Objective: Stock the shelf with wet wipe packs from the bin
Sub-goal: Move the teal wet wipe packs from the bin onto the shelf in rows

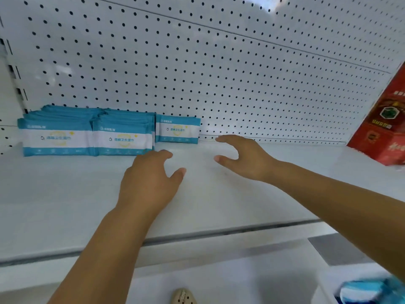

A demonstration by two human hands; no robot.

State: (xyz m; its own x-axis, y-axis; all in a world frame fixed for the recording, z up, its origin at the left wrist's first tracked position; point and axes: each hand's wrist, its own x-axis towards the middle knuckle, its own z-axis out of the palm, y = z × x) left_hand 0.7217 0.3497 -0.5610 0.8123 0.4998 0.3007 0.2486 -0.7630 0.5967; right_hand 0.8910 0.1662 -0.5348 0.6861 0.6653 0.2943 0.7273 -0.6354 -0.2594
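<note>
White pegboard back wall (219, 73), bare white shelf (241, 200), red carton (381, 128) at right

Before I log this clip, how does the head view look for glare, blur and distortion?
Head view: soft, even light, with a glare patch high on the pegboard; the wide-angle lens bows the front edge of the shelf; print on the wet wipe packs is soft; the bin at bottom right is blurred; only faint shadow under the right hand.

Head-worn view, forward-down, near the shelf (65, 194)
</note>
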